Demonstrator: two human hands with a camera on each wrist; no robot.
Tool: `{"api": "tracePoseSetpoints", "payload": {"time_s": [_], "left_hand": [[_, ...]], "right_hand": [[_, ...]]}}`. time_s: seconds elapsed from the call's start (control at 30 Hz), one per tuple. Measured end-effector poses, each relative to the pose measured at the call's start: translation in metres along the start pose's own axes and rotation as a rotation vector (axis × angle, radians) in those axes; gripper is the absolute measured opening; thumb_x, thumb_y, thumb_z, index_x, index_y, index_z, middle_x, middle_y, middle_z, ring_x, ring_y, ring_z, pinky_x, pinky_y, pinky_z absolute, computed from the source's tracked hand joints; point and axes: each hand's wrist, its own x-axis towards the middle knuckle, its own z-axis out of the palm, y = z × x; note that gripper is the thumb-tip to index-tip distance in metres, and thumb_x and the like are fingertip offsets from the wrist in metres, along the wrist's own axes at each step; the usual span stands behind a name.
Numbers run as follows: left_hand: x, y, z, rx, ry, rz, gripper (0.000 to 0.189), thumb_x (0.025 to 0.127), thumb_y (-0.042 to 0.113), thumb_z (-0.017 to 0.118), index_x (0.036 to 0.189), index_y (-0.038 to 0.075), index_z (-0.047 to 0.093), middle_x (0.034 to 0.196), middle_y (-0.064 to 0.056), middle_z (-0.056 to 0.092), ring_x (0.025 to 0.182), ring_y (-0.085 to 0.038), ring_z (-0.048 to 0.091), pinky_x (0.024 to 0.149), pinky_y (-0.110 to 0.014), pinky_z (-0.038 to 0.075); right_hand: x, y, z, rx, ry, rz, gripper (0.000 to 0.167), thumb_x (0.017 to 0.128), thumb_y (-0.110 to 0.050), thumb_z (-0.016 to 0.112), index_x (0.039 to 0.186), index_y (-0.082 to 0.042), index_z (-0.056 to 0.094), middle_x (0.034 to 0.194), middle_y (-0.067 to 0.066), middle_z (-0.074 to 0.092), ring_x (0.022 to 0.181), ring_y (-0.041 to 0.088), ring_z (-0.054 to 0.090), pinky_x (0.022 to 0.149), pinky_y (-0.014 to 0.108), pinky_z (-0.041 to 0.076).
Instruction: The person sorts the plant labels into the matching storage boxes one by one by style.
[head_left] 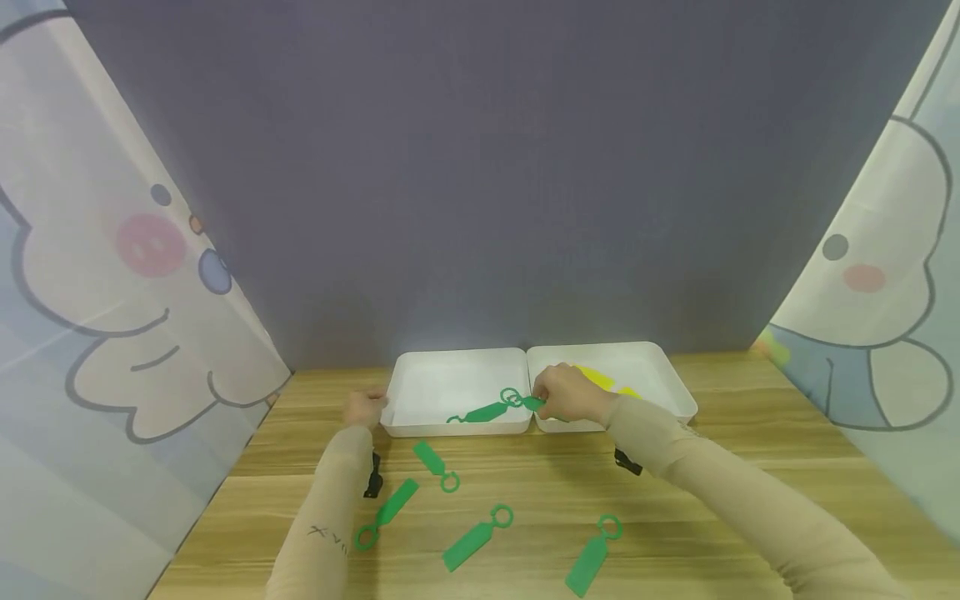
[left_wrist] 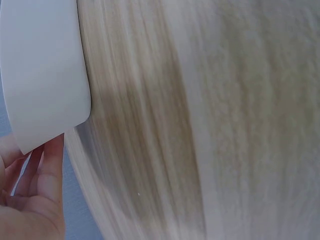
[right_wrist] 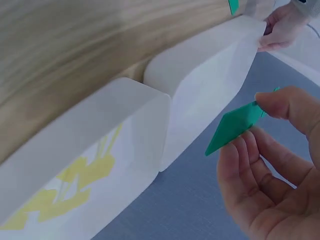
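Observation:
Two white trays stand side by side at the back of the table. My left hand [head_left: 365, 408] grips the left end wall of the left tray [head_left: 457, 430]; in the left wrist view the fingers [left_wrist: 50, 170] bend up against that wall. My right hand [head_left: 567, 393] is raised over where the trays meet. Between its thumb and fingers it pinches a green ring-ended tag [right_wrist: 237, 127], whose ring points toward the left tray. Below it, another green tag [head_left: 486, 412] lies in the left tray. Yellow tags [right_wrist: 75, 190] lie in the right tray [head_left: 667, 367].
Several green ring-ended tags, one of them a tag [head_left: 467, 546] near the middle, lie spread on the wooden table [head_left: 525, 492] in front of the trays. A dark grey panel [head_left: 480, 183] rises behind the trays. Cartoon-printed curtains [head_left: 82, 250] hang at both sides.

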Motion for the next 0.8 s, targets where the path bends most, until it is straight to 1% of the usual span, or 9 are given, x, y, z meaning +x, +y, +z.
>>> {"api": "tracePoseSetpoints", "payload": {"time_s": [0.13,0.2,0.27,0.37,0.4,0.5,0.6,0.8], "left_hand": [[0.0,0.001,0.0,0.023,0.002,0.004,0.033,0.091,0.013,0.05,0.117,-0.006,0.058,0.122,-0.026,0.055,0.109,-0.039,0.054,0.087,-0.043,0.048],[0.001,0.0,0.001,0.031,0.002,0.006,0.033,0.091,0.013,0.05,0.117,-0.006,0.058,0.123,-0.026,0.054,0.11,-0.039,0.053,0.088,-0.043,0.047],[0.003,-0.002,0.002,0.038,0.003,0.01,0.033,0.091,0.013,0.05,0.117,-0.005,0.058,0.123,-0.025,0.055,0.11,-0.039,0.053,0.087,-0.043,0.047],[0.006,-0.005,0.003,0.039,0.01,0.016,0.033,0.09,0.014,0.051,0.117,-0.004,0.059,0.122,-0.024,0.056,0.109,-0.038,0.054,0.086,-0.042,0.048],[0.007,-0.006,0.003,0.037,0.012,0.018,0.032,0.09,0.014,0.051,0.116,-0.004,0.059,0.122,-0.024,0.056,0.108,-0.038,0.055,0.085,-0.041,0.048],[0.009,-0.007,0.004,0.024,0.016,0.021,0.032,0.089,0.014,0.052,0.115,-0.003,0.06,0.121,-0.024,0.056,0.108,-0.037,0.055,0.085,-0.041,0.048],[0.01,-0.007,0.004,0.017,0.011,0.023,0.032,0.089,0.014,0.052,0.116,-0.003,0.06,0.122,-0.024,0.056,0.109,-0.038,0.054,0.086,-0.042,0.048],[0.01,-0.009,0.004,0.018,0.011,0.01,0.032,0.09,0.014,0.052,0.116,-0.003,0.059,0.123,-0.024,0.055,0.113,-0.038,0.052,0.089,-0.044,0.046]], "right_hand": [[0.015,-0.005,0.0,-0.043,0.009,0.0,0.017,0.07,-0.007,0.072,0.086,-0.002,0.071,0.084,0.005,0.068,0.081,0.02,0.06,0.075,0.039,0.048],[0.021,-0.008,-0.001,-0.042,0.007,-0.011,0.018,0.071,-0.007,0.072,0.088,-0.001,0.071,0.087,0.007,0.069,0.082,0.021,0.06,0.077,0.04,0.048],[0.027,-0.01,-0.001,-0.045,0.011,-0.04,0.019,0.072,-0.007,0.072,0.089,0.0,0.07,0.088,0.009,0.069,0.082,0.022,0.06,0.076,0.039,0.049],[0.035,-0.012,-0.001,-0.036,-0.007,-0.066,0.02,0.073,-0.007,0.072,0.092,0.0,0.07,0.092,0.01,0.069,0.084,0.022,0.062,0.078,0.037,0.051],[0.038,-0.012,0.0,-0.038,-0.014,-0.07,0.021,0.074,-0.008,0.072,0.093,0.0,0.069,0.093,0.01,0.069,0.086,0.023,0.061,0.08,0.037,0.05],[0.047,-0.012,0.001,-0.027,-0.048,-0.053,0.024,0.075,-0.008,0.072,0.097,0.0,0.068,0.097,0.009,0.068,0.09,0.023,0.06,0.085,0.039,0.049],[0.055,-0.012,0.003,-0.031,-0.069,-0.044,0.025,0.075,-0.009,0.071,0.098,-0.001,0.068,0.099,0.009,0.067,0.092,0.024,0.057,0.087,0.04,0.046],[0.074,-0.01,0.007,-0.066,-0.082,-0.062,0.025,0.077,-0.01,0.07,0.101,0.0,0.067,0.101,0.011,0.067,0.093,0.025,0.06,0.085,0.039,0.049]]}}
